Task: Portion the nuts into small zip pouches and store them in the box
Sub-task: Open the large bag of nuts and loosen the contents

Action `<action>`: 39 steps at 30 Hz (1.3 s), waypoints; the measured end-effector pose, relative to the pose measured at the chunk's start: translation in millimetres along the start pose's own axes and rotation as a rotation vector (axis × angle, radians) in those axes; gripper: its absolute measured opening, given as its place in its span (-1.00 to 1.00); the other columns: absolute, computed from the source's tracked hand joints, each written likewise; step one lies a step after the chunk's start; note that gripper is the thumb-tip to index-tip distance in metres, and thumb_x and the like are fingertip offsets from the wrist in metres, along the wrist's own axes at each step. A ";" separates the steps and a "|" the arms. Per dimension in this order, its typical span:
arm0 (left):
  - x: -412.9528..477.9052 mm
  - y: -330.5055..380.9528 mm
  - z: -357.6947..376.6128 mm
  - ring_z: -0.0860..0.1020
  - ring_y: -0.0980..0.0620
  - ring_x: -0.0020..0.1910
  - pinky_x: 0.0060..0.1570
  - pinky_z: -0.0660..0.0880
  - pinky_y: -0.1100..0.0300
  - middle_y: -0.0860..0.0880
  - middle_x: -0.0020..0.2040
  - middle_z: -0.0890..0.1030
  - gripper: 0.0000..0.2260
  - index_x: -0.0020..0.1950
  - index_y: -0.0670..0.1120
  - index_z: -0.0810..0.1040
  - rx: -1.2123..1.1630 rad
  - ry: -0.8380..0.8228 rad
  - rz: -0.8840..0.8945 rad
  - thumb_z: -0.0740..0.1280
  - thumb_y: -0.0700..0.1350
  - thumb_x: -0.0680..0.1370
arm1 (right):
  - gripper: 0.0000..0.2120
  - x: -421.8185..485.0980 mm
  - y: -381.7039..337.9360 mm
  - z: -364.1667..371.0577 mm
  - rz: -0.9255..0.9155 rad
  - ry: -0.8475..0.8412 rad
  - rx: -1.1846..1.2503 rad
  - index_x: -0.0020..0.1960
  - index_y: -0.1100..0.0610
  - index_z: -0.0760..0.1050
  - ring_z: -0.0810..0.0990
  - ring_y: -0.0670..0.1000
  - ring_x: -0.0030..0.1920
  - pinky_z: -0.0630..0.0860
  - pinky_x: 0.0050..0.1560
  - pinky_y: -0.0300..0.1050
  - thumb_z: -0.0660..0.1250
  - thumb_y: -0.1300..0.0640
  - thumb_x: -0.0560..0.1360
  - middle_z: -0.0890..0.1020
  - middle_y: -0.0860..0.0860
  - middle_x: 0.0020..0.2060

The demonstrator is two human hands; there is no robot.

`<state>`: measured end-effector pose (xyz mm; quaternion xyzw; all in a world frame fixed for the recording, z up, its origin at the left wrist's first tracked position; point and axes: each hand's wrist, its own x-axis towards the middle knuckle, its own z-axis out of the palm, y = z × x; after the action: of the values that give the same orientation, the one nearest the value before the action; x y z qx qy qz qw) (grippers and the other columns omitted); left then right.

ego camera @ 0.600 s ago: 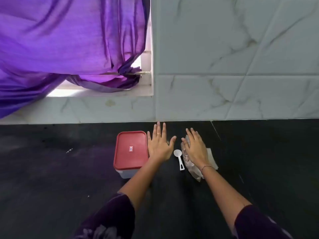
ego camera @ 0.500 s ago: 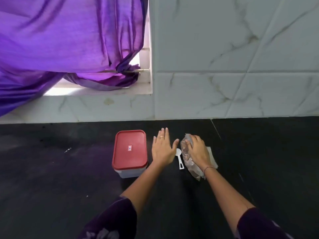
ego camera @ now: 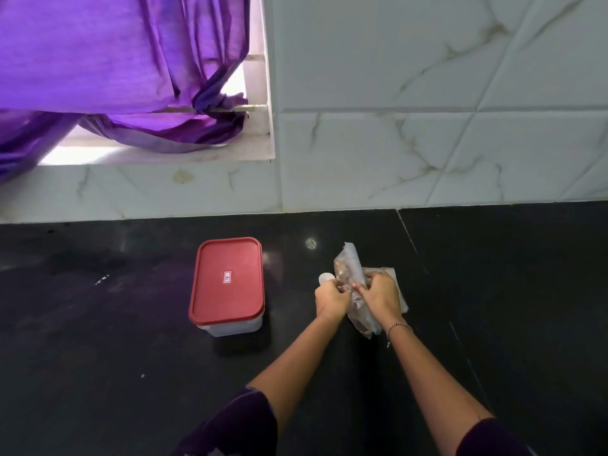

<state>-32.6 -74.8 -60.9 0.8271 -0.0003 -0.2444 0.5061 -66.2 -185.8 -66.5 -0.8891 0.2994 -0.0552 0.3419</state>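
A clear plastic bag of brown nuts lies on the black counter, right of centre. My left hand and my right hand both pinch it at its middle, fingers closed on the plastic. A clear box with a red lid stands shut to the left of my hands. Only the bowl of a white plastic spoon shows above my left hand; its handle is hidden. Under the bag lies a stack of small pale pouches, partly covered by my right hand.
The black counter runs up to a white marble-tiled wall. A purple curtain hangs over a window ledge at the upper left. A seam in the counter runs diagonally to the right of the bag.
My left hand left the counter beside the box and moved right onto the bag. Both hands went from flat and open to gripping the bag of nuts.
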 end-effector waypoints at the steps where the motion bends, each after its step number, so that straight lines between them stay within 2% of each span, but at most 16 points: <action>1: 1.5 -0.5 3.6 0.60 -0.01 0.02 -0.04 0.57 0.16 -0.09 0.06 0.60 -0.74 0.23 -0.15 0.54 -0.025 -0.012 -0.026 0.34 -0.17 0.55 | -0.81 0.2 0.7 0.1 0.025 -0.004 -0.011 0.01 0.18 0.60 0.62 0.04 -0.06 0.57 -0.01 -0.08 0.40 0.09 0.48 0.65 0.09 -0.07; 4: 1.6 0.1 10.5 0.58 0.03 0.02 -0.01 0.52 0.24 -0.04 0.00 0.58 -0.71 0.25 -0.14 0.53 -0.062 -0.027 -0.059 0.37 -0.23 0.52 | -0.86 1.9 1.8 -0.8 0.084 -0.037 0.000 -0.09 0.21 0.60 0.61 0.02 -0.15 0.53 -0.13 -0.13 0.35 0.13 0.52 0.66 0.08 -0.19; 8: -1.3 -0.7 14.5 0.55 0.08 -0.03 -0.02 0.48 0.27 0.02 -0.05 0.56 -0.75 0.19 -0.13 0.55 -0.058 -0.029 -0.048 0.41 -0.19 0.52 | -0.84 6.4 6.2 -1.8 0.150 -0.072 0.080 -0.24 0.21 0.58 0.61 0.04 -0.20 0.50 -0.21 -0.11 0.38 0.17 0.49 0.64 0.07 -0.30; 12: -10.9 -10.6 16.8 0.63 -0.04 0.04 0.09 0.57 0.12 -0.06 0.08 0.64 -0.90 0.01 -0.10 0.62 -0.052 -0.058 -0.029 0.43 -0.18 0.50 | -0.87 -11.6 14.0 -3.3 0.176 -0.095 0.164 -0.19 0.21 0.61 0.58 -0.05 -0.24 0.40 -0.37 -0.30 0.40 0.16 0.49 0.67 0.07 -0.25; 14: -19.5 -19.3 16.5 0.65 -0.07 -0.02 0.06 0.60 0.05 -0.13 0.04 0.66 -0.93 -0.04 -0.09 0.62 -0.063 -0.073 -0.034 0.44 -0.18 0.49 | -0.90 -29.0 18.2 -3.8 0.191 -0.088 0.217 -0.17 0.20 0.60 0.56 -0.07 -0.24 0.40 -0.36 -0.33 0.40 0.17 0.49 0.65 0.05 -0.25; 17: -35.1 -34.0 15.5 0.61 0.01 -0.18 0.00 0.62 0.05 -0.16 -0.04 0.67 -0.90 0.00 -0.13 0.63 -0.071 -0.096 -0.040 0.44 -0.19 0.50 | -0.91 -58.1 23.8 -2.2 0.231 -0.065 0.257 -0.09 0.18 0.62 0.58 -0.07 -0.19 0.44 -0.29 -0.32 0.41 0.15 0.48 0.63 0.00 -0.24; 21: -60.9 -52.2 11.6 0.65 0.01 -0.15 -0.06 0.64 0.07 -0.09 -0.10 0.68 -0.93 -0.03 -0.10 0.64 -0.073 -0.115 -0.047 0.43 -0.17 0.51 | -0.92 -95.7 24.9 -0.1 0.259 -0.056 0.281 -0.08 0.14 0.62 0.59 -0.11 -0.19 0.45 -0.28 -0.31 0.42 0.13 0.47 0.63 -0.03 -0.24; 24: -78.2 -62.6 6.1 0.65 0.06 -0.24 -0.11 0.64 0.13 -0.08 -0.15 0.67 -0.98 -0.09 -0.11 0.63 -0.133 -0.125 -0.069 0.43 -0.19 0.51 | -0.92 -118.4 24.4 1.4 0.269 -0.058 0.281 -0.08 0.12 0.61 0.58 -0.16 -0.21 0.44 -0.29 -0.34 0.41 0.11 0.47 0.63 -0.05 -0.24; 30: -101.7 -75.7 -4.6 0.60 0.15 -0.38 -0.28 0.58 0.27 -0.04 -0.23 0.65 -0.94 -0.12 -0.11 0.60 -0.186 -0.099 -0.060 0.44 -0.15 0.51 | -0.94 -145.7 16.8 3.9 0.239 -0.060 0.275 -0.11 0.12 0.61 0.57 -0.18 -0.23 0.42 -0.31 -0.37 0.42 0.13 0.46 0.62 -0.08 -0.28; 35: -103.0 -80.4 -18.8 0.59 0.15 -0.40 -0.29 0.58 0.24 -0.05 -0.29 0.62 -0.88 -0.07 -0.16 0.58 -0.261 -0.084 -0.101 0.33 -0.13 0.58 | -0.88 -152.5 4.5 15.3 0.208 -0.069 0.281 -0.08 0.14 0.60 0.61 -0.10 -0.17 0.48 -0.22 -0.33 0.41 0.09 0.47 0.63 -0.04 -0.22; 39: -106.0 -79.7 -23.9 0.63 0.10 -0.31 -0.16 0.64 0.11 -0.05 -0.25 0.64 -0.76 -0.02 -0.16 0.55 -0.328 -0.089 -0.117 0.30 0.03 0.60 | -0.75 -157.0 -6.2 23.3 0.231 -0.042 0.323 -0.02 0.15 0.57 0.54 -0.13 -0.15 0.46 -0.15 -0.29 0.29 -0.03 0.54 0.53 -0.02 -0.09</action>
<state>-136.0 10.4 -76.0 0.7203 0.0653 -0.3068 0.6186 -184.0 -79.3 -63.5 -0.7835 0.3794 -0.0443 0.4901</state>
